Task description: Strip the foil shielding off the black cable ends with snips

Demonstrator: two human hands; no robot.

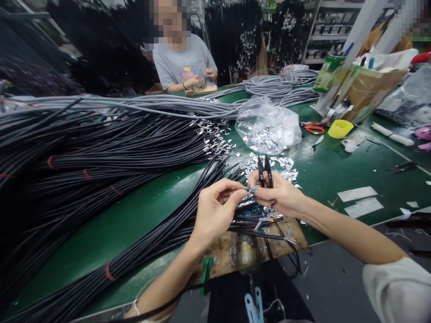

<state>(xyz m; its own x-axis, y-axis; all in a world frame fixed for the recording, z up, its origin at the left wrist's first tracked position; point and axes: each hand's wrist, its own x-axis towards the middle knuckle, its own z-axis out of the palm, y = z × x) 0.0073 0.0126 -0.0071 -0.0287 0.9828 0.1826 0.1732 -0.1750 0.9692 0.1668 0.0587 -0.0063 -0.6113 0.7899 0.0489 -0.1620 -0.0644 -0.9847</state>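
My left hand (215, 211) pinches a thin cable close to its stripped end, above the table's front edge. Fine coloured wires (253, 189) stick out of that end towards my right hand (283, 195), whose thumb and fingertips close on them. Black thread snips (265, 171) are also held in my right hand, blades up and apart. Below both hands lie more black cables (188, 220) with coloured wires fanned out at their ends. Scraps of silver foil (286, 166) are strewn just beyond my fingers. My fingers partly hide the held cable end.
Large bundles of black cable (101, 161) fill the left, with grey cables (141, 104) across them. A clear plastic bag (269, 128), orange-handled scissors (314, 128) and a yellow ring (340, 129) lie beyond. A wooden board (218, 255) sits at the front edge. Opposite sits another person (183, 63).
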